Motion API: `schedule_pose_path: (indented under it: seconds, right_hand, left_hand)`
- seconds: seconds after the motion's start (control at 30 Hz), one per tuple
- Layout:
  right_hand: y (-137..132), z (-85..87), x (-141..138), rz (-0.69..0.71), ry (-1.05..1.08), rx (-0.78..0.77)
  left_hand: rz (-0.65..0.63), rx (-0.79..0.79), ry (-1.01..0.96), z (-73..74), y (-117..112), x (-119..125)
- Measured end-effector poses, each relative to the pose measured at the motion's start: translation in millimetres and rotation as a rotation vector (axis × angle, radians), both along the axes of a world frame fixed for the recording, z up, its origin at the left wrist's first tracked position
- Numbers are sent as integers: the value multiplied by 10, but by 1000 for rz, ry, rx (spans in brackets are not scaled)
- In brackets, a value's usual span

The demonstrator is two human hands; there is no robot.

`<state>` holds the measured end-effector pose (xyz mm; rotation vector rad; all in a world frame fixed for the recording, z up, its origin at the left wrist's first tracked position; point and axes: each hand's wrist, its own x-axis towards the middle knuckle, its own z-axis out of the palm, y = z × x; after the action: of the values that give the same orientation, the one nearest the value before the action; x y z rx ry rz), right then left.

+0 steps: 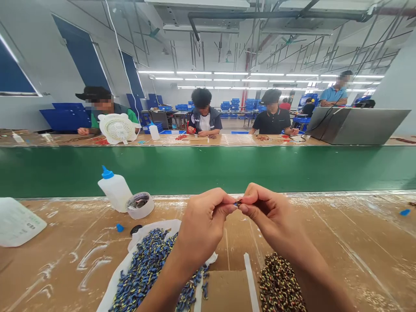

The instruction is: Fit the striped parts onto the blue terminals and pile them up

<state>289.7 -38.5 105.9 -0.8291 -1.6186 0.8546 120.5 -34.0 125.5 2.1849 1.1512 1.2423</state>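
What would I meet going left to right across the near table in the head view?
White jug → squeeze bottle → tape roll → left hand → small blue piece, pinched by both hands → right hand → far-right blue cap.

Piece point(238, 203): nearly all hidden between fingertips of left hand point(201, 225) and right hand point(269, 216).
Blue pile point(146, 268): cut by bottom edge, partly behind forearm point(162, 290).
Dark pile point(279, 281): likewise.
Jug point(16, 223): cut at left.

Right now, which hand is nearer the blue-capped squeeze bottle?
Left. The left hand is right of the squeeze bottle; the right hand lies farther right. Both pinch one small blue part.
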Motion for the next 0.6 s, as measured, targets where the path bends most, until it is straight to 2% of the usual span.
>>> schedule_pose_path:
  seconds: [0.17, 0.4, 0.6]
  right_hand:
    - [3, -57, -98, -64, 2, 37]
    - [-40, -28, -111, -45, 165, -45]
    - [-65, 57, -60, -14, 220, -105]
  left_hand:
    - [9, -129, -58, -42, 4, -5]
    - [-155, -279, -307, -11, 33, -24]
    - [-237, -311, -261, 26, 3, -12]
